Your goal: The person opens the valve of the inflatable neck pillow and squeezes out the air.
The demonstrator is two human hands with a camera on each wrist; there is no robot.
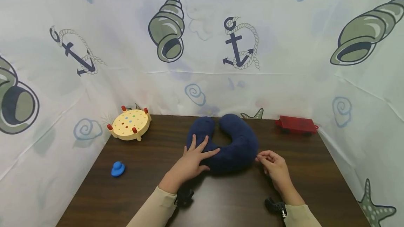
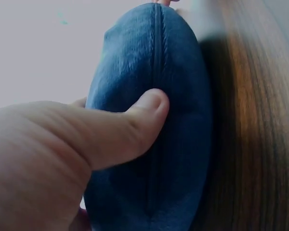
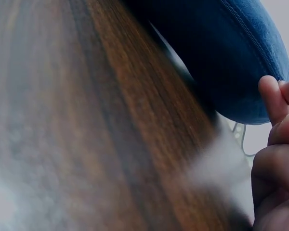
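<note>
Left hand [image 1: 191, 159]: spread on neck pillow [image 1: 236, 151]
Right hand [image 1: 275, 168]: pinching at its zipper [image 3: 246, 29]
Neck pillow: probably light, soft; grasp curve

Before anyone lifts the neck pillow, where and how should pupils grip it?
I'd probably grip the neck pillow by its rounded bend, coming from the near side, fingers over the top, thumb against the outer zip. It lies flat on the table with both ends towards the back cloth, so the bend is nearest.
</note>
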